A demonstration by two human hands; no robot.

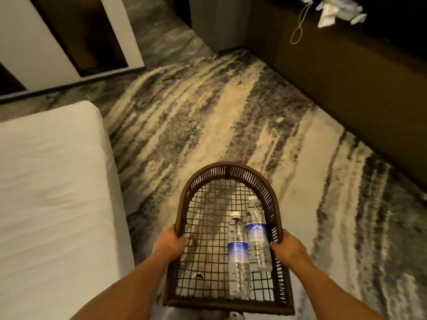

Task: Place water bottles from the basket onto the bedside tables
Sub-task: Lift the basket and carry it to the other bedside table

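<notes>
Head view looks down on a streaked beige-and-grey patterned carpet (208,116) that fills most of the floor. At the left lies the corner of a white-sheeted bed mattress (50,185), and along the right runs a long dark brown wooden cabinet (346,72) with crumpled white wrappers (332,12) on its top. Above the carpet, low in the middle, a dark brown woven wicker basket with an open wire-grid bottom and a rounded far end (227,172) is held roughly level. The left hand (169,244) is clamped around the basket's left rim, and the right hand (288,249) is clamped around its right rim. Inside, toward the right side, two clear plastic water bottles with blue labels and white caps lie side by side, touching: the nearer bottle (238,252) and the farther bottle (257,234), caps pointing away from the person.
</notes>
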